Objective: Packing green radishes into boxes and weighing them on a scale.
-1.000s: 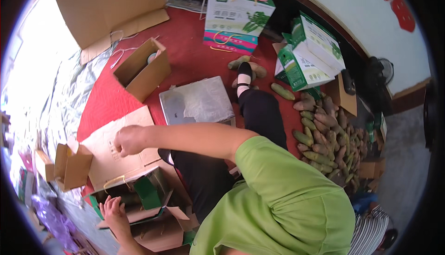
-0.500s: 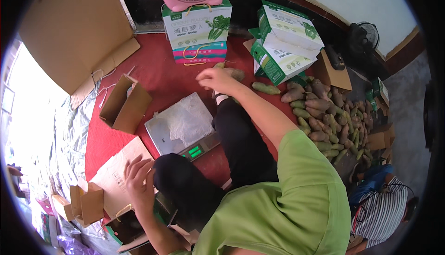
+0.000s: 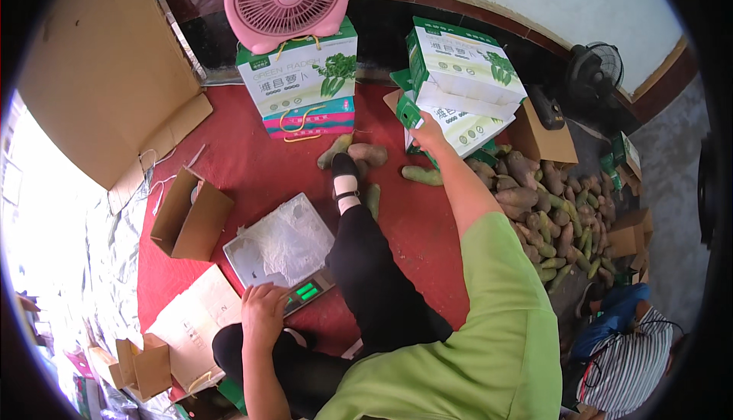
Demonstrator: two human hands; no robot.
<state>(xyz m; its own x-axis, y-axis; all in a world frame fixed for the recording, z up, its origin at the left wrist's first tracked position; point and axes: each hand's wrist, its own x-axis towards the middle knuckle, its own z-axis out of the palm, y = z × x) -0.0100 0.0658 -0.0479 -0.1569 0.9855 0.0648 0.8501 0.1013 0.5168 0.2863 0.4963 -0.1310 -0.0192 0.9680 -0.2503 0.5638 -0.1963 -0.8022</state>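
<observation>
I sit on a red floor mat (image 3: 252,168) with one black-trousered leg stretched out. My right hand (image 3: 429,133) reaches forward to the lower of two stacked green and white cartons (image 3: 466,126) and grips its near corner. My left hand (image 3: 263,313) lies open by my knee, touching the front edge of a weighing scale (image 3: 282,248). The scale's platform is wrapped in clear plastic and its green display (image 3: 308,292) is lit. Three loose root vegetables (image 3: 365,153) lie around my foot.
A large pile of root vegetables (image 3: 550,206) lies to the right. A pink fan (image 3: 282,0) stands on another printed carton (image 3: 305,84). An open brown box (image 3: 187,214), flat cardboard (image 3: 99,76) and small boxes (image 3: 145,366) are on the left. A person in stripes (image 3: 626,366) sits at lower right.
My right hand has swung from the flat cardboard on the left across to the stacked cartons on the right. My left hand has come up beside the scale.
</observation>
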